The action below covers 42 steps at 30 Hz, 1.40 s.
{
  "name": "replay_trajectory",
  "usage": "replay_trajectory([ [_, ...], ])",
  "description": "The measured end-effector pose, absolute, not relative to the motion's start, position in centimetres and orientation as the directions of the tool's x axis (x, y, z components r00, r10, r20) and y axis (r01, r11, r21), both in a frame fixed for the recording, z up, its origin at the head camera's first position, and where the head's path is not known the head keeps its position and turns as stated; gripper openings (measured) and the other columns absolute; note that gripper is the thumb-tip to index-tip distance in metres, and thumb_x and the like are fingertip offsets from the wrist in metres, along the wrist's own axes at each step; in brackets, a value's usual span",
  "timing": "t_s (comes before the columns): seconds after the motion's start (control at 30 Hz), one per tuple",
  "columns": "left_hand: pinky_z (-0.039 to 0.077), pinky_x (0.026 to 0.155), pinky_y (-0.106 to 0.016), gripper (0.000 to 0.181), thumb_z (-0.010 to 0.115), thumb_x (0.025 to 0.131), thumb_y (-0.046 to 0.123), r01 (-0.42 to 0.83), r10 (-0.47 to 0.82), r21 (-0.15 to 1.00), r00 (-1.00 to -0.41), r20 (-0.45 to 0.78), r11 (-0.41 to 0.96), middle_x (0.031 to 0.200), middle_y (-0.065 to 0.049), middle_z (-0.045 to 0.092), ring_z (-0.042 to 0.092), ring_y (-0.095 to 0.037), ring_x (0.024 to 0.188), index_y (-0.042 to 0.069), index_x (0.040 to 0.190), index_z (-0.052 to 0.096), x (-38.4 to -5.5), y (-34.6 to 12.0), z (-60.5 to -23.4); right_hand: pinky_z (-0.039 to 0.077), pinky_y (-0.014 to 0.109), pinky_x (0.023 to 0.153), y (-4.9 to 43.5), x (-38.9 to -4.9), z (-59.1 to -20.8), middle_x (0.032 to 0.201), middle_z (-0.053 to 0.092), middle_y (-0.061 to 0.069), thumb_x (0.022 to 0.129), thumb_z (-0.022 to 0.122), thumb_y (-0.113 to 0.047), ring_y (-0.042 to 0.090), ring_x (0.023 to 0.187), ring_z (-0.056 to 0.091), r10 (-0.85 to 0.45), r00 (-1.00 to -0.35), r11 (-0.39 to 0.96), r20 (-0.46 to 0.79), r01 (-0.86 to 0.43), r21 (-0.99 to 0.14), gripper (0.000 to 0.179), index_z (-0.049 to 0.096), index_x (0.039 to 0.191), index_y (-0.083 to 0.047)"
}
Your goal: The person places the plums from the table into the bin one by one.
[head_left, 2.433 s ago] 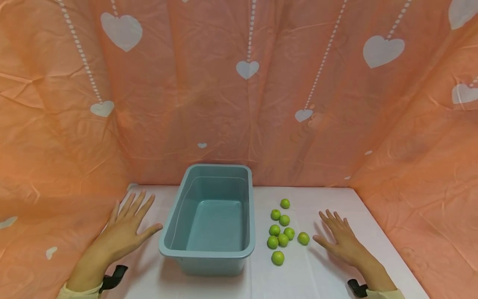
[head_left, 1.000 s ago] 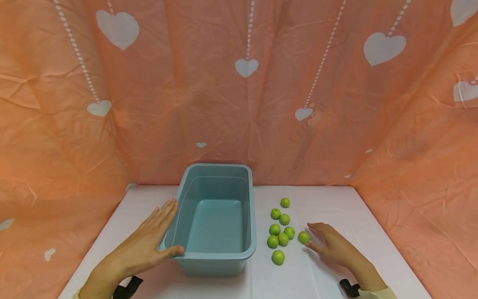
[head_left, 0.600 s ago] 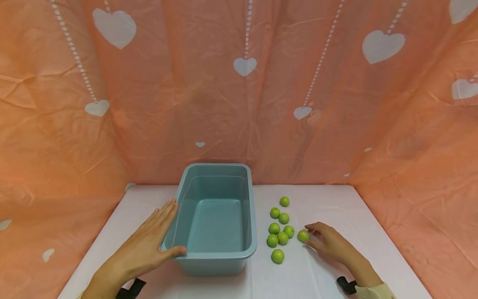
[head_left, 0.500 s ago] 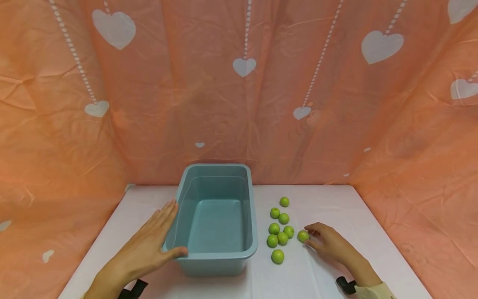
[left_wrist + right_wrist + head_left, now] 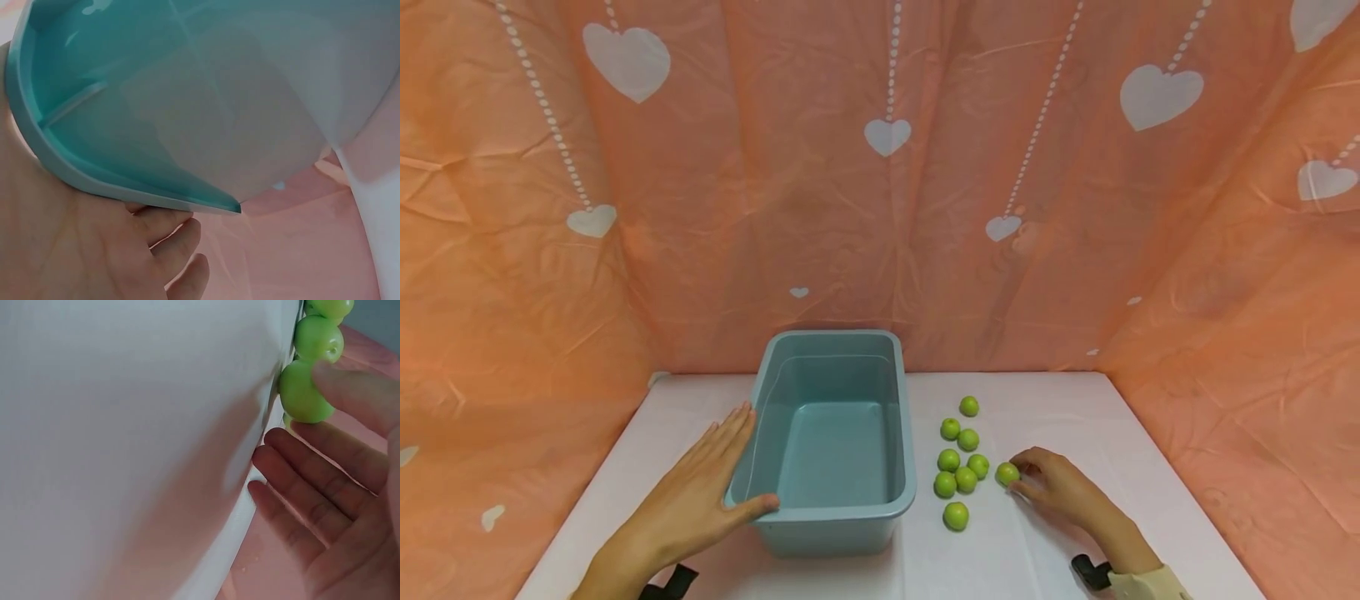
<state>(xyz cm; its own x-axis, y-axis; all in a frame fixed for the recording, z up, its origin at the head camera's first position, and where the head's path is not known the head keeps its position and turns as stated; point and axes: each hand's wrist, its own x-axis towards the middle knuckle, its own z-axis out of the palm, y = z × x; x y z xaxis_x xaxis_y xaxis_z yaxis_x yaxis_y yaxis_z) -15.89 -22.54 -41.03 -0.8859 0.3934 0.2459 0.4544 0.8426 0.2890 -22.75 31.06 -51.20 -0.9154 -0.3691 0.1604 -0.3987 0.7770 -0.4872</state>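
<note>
A blue-grey plastic bin (image 5: 835, 454) stands on the white table, its inside bare. My left hand (image 5: 688, 492) rests against its near left corner, fingers straight along the outer side and thumb stretched over the front rim. In the left wrist view the palm lies against the bin's rim (image 5: 81, 178). My right hand (image 5: 1060, 483) pinches a small green apple (image 5: 1007, 474) between thumb and forefinger, low at the table. In the right wrist view the thumb lies on this apple (image 5: 303, 394), the forefinger at its lower edge and the other fingers extended loosely.
Several more green apples (image 5: 966, 479) lie loosely grouped between the bin and my right hand, one nearer the front (image 5: 956, 516). An orange cloth (image 5: 820, 208) with white hearts hangs behind and at both sides of the table (image 5: 1120, 433).
My left hand has moved right from beside the bin onto its near left corner. My right hand has moved down and left, its spread fingers closing on the nearest apple.
</note>
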Motion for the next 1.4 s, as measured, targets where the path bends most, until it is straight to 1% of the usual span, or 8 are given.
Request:
replay_trajectory([
  [0.2, -0.012, 0.121, -0.007, 0.112, 0.067, 0.094, 0.073, 0.453, 0.394, 0.295, -0.887, 0.24, 0.842, 0.178, -0.014, 0.022, 0.024, -0.037, 0.163, 0.002, 0.17, 0.025, -15.9, -22.6, -41.0, 0.062, 0.039, 0.083, 31.0, -22.8, -51.1, 0.102, 0.074, -0.002, 0.091, 0.086, -0.014, 0.015, 0.092, 0.069, -0.368, -0.902, 0.751, 0.224, -0.431, -0.501, 0.022, 0.078, 0.109, -0.005],
  [0.33, -0.011, 0.121, -0.007, 0.112, 0.067, 0.094, 0.073, 0.452, 0.391, 0.292, -0.888, 0.243, 0.843, 0.178, -0.014, 0.023, 0.025, -0.037, 0.163, 0.002, 0.17, 0.026, -15.9, -22.6, -41.0, 0.063, 0.042, 0.085, 30.8, -23.0, -50.7, 0.104, 0.075, -0.001, 0.092, 0.085, -0.013, 0.02, 0.094, 0.071, -0.351, -0.897, 0.737, 0.269, -0.441, -0.512, 0.02, 0.078, 0.11, -0.006],
  [0.47, -0.011, 0.122, -0.008, 0.111, 0.066, 0.095, 0.073, 0.46, 0.397, 0.278, -0.882, 0.255, 0.843, 0.177, -0.014, 0.023, 0.026, -0.037, 0.162, 0.001, 0.169, 0.027, -15.9, -22.5, -41.0, 0.063, 0.046, 0.088, 30.4, -23.2, -50.2, 0.108, 0.076, -0.001, 0.094, 0.085, -0.016, 0.026, 0.099, 0.073, -0.331, -0.901, 0.73, 0.28, -0.432, -0.53, 0.023, 0.077, 0.113, -0.008],
  [0.53, -0.01, 0.123, -0.009, 0.11, 0.066, 0.095, 0.073, 0.466, 0.401, 0.266, -0.877, 0.264, 0.844, 0.177, -0.014, 0.024, 0.026, -0.038, 0.162, 0.001, 0.169, 0.028, -15.9, -22.5, -41.0, 0.063, 0.048, 0.089, 30.1, -23.4, -49.9, 0.109, 0.076, -0.001, 0.094, 0.085, -0.014, 0.027, 0.1, 0.074, -0.334, -0.893, 0.719, 0.301, -0.448, -0.532, 0.023, 0.076, 0.114, -0.007],
  [0.7, -0.01, 0.124, -0.009, 0.11, 0.065, 0.096, 0.074, 0.468, 0.402, 0.254, -0.874, 0.272, 0.846, 0.177, -0.014, 0.024, 0.027, -0.038, 0.162, 0.0, 0.168, 0.029, -16.0, -22.5, -41.0, 0.063, 0.048, 0.09, 29.1, -23.9, -49.1, 0.111, 0.076, -0.002, 0.093, 0.084, -0.007, 0.026, 0.1, 0.074, -0.36, -0.864, 0.697, 0.353, -0.5, -0.513, 0.025, 0.076, 0.116, -0.007],
  [0.97, -0.01, 0.123, -0.009, 0.11, 0.066, 0.096, 0.073, 0.47, 0.404, 0.26, -0.874, 0.27, 0.843, 0.177, -0.016, 0.025, 0.027, -0.038, 0.162, -0.001, 0.168, 0.029, -15.9, -22.4, -41.0, 0.061, 0.057, 0.091, 27.4, -24.9, -47.6, 0.114, 0.076, 0.0, 0.095, 0.084, -0.013, 0.027, 0.103, 0.073, -0.389, -0.859, 0.694, 0.332, -0.51, -0.508, 0.027, 0.075, 0.12, -0.007],
  [1.1, -0.01, 0.122, -0.008, 0.109, 0.065, 0.096, 0.073, 0.465, 0.4, 0.26, -0.877, 0.266, 0.846, 0.177, -0.015, 0.025, 0.027, -0.038, 0.162, -0.001, 0.168, 0.03, -15.9, -22.5, -41.0, 0.061, 0.054, 0.093, 26.7, -25.4, -47.1, 0.112, 0.075, -0.002, 0.096, 0.083, -0.014, 0.025, 0.104, 0.073, -0.4, -0.856, 0.68, 0.327, -0.516, -0.52, 0.028, 0.073, 0.121, -0.007],
  [1.4, -0.011, 0.121, -0.007, 0.109, 0.065, 0.096, 0.073, 0.459, 0.397, 0.266, -0.882, 0.255, 0.848, 0.177, -0.015, 0.025, 0.026, -0.037, 0.162, 0.0, 0.169, 0.029, -15.9, -22.5, -41.1, 0.062, 0.046, 0.092, 25.7, -26.0, -45.7, 0.112, 0.076, -0.001, 0.093, 0.085, -0.012, 0.023, 0.102, 0.074, -0.412, -0.819, 0.645, 0.399, -0.572, -0.508, 0.031, 0.072, 0.121, -0.004],
])
